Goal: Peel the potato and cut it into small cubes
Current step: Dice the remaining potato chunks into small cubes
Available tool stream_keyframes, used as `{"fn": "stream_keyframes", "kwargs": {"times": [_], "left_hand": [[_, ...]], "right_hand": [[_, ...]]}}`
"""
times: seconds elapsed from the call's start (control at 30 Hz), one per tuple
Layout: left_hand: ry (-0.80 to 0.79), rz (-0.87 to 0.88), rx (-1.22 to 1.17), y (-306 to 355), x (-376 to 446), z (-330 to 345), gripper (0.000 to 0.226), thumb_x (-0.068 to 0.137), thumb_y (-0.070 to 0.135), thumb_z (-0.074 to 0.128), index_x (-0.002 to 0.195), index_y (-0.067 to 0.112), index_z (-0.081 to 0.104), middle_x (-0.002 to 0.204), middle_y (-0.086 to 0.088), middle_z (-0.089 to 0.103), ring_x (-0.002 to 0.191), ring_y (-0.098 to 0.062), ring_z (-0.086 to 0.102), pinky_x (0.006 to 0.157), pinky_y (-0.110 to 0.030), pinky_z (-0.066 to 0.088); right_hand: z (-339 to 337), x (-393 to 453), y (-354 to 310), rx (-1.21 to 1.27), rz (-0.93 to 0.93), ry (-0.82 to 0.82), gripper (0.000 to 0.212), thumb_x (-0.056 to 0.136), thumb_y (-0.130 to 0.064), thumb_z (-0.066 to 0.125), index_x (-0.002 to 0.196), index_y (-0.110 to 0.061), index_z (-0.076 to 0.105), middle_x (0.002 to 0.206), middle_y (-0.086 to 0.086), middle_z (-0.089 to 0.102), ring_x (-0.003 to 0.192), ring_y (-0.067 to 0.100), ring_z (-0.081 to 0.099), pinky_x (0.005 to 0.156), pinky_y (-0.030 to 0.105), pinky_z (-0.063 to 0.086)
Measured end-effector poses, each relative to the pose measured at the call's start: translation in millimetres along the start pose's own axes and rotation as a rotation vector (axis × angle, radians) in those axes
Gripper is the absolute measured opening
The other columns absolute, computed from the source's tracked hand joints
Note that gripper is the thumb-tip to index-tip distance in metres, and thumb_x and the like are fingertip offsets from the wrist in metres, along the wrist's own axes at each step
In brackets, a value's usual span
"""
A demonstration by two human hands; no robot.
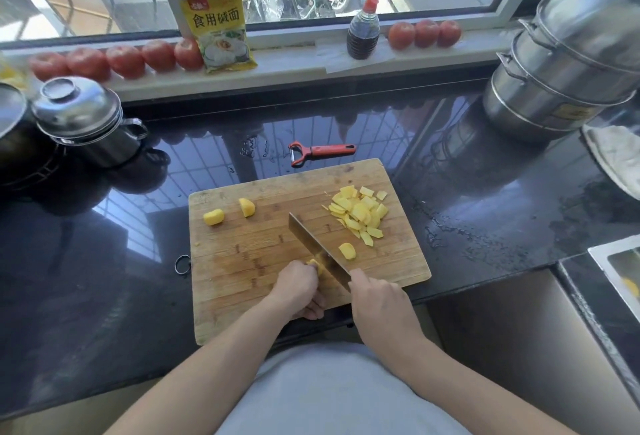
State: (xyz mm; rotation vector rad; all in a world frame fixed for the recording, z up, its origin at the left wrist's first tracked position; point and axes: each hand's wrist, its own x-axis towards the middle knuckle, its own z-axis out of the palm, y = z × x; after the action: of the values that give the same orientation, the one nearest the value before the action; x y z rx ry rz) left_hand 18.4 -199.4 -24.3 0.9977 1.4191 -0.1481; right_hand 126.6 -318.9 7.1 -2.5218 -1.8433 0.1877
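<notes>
Fingers (313,270) of your left hand (299,287) curl over a potato piece (316,265) near the cutting board's (242,261) 6 o'clock edge; your right hand (379,299) grips the cleaver (318,251). You're mid-dicing. The blade's long axis points to 11 o'clock. Next, judge a short downward chop beside your knuckles. Two chunks (230,212) wait at 10 o'clock.

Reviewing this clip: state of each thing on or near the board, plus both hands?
Left hand: grips a potato piece, holding it on the cutting board.
Right hand: grip around the knife, blade down beside the held piece.
Cut pile: sliced, heaped at the board's far right.
Two chunks: uncut, far left.
Peeler: lying idle behind the board.
Lidded pot: covered.
</notes>
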Motion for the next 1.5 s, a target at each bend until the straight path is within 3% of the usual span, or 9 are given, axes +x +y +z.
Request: {"fn": "stream_keyframes", "kwargs": {"times": [0.23,0.43,0.63,0.77,0.9,1.0,1.1,1.3,1.5], "left_hand": [[0.017,-0.029,0.003,2,-1,0,0.044,0.11,0.034,0.035,0.12,-0.005,0.053,0.073,-0.026,0.072,0.058,-0.035,0.068,0.057,-0.038,0.058],[0.004,-0.047,-0.032,1,-2,1,0.042,0.108,0.034,0.038,0.114,-0.004,0.055,0.071,-0.026,0.072,0.055,-0.035,0.069,0.054,-0.037,0.058],[0.008,-0.01,-0.046,5,-13,-1,0.048,0.106,0.032,0.031,0.109,-0.007,0.058,0.076,-0.029,0.073,0.064,-0.04,0.072,0.057,-0.04,0.06],[-0.035,-0.018,-0.046,5,-15,-2,0.04,0.104,0.022,0.029,0.106,-0.007,0.056,0.079,-0.028,0.074,0.078,-0.045,0.074,0.065,-0.044,0.062],[-0.056,-0.022,-0.04,5,-15,-3,0.037,0.103,0.018,0.03,0.107,-0.007,0.056,0.08,-0.028,0.074,0.077,-0.046,0.074,0.071,-0.049,0.064],[-0.06,-0.019,-0.034,4,-13,-3,0.034,0.101,0.016,0.031,0.108,-0.006,0.055,0.079,-0.027,0.074,0.076,-0.045,0.075,0.074,-0.052,0.064],[-0.057,-0.016,-0.038,3,-11,-4,0.032,0.101,0.015,0.032,0.108,-0.006,0.055,0.08,-0.028,0.074,0.072,-0.043,0.075,0.072,-0.05,0.063],[-0.068,-0.02,-0.04,2,-10,-4,0.033,0.1,0.014,0.033,0.11,-0.008,0.056,0.081,-0.028,0.074,0.076,-0.045,0.075,0.073,-0.049,0.063],[-0.079,-0.021,-0.043,1,-11,-5,0.04,0.1,0.016,0.033,0.109,-0.012,0.061,0.08,-0.027,0.075,0.081,-0.045,0.074,0.075,-0.047,0.064]], "right_hand": [[-9,-8,-1,-0.011,-0.057,-0.058,0.05,0.062,0.0,0.083,0.072,-0.024,0.039,0.048,-0.005,0.051,0.036,0.019,0.052,0.041,0.026,0.02],[-15,4,-14,0.028,-0.069,-0.184,0.021,0.096,0.001,0.045,0.098,-0.019,0.039,0.094,0.006,0.069,0.088,0.032,0.069,0.061,0.034,0.037],[0,26,-15,0.116,-0.032,-0.043,0.01,0.099,-0.012,0.054,0.094,-0.02,0.052,0.074,0.003,0.07,0.069,0.033,0.069,0.053,0.032,0.034],[1,8,-1,0.056,-0.021,0.021,0.035,0.077,-0.005,0.079,0.077,-0.022,0.049,0.051,-0.004,0.058,0.041,0.024,0.058,0.039,0.028,0.029],[-2,-4,3,0.018,-0.032,-0.003,0.046,0.068,-0.005,0.086,0.073,-0.023,0.043,0.046,-0.005,0.053,0.036,0.023,0.053,0.037,0.026,0.025],[-3,-9,4,-0.006,-0.058,-0.02,0.057,0.068,-0.007,0.086,0.076,-0.025,0.032,0.047,-0.006,0.052,0.036,0.021,0.053,0.038,0.026,0.022],[-5,-12,3,-0.042,-0.058,-0.047,0.047,0.071,-0.008,0.084,0.075,-0.024,0.04,0.049,-0.005,0.055,0.038,0.021,0.055,0.04,0.027,0.021],[-26,-15,-2,0.007,-0.049,-0.244,0.023,0.096,0.001,0.042,0.097,-0.02,0.033,0.095,0.004,0.068,0.088,0.031,0.067,0.062,0.034,0.036],[-12,17,-24,0.073,-0.064,-0.106,0.012,0.099,-0.005,0.049,0.098,-0.017,0.051,0.085,0.006,0.072,0.079,0.033,0.071,0.056,0.034,0.038]]}}
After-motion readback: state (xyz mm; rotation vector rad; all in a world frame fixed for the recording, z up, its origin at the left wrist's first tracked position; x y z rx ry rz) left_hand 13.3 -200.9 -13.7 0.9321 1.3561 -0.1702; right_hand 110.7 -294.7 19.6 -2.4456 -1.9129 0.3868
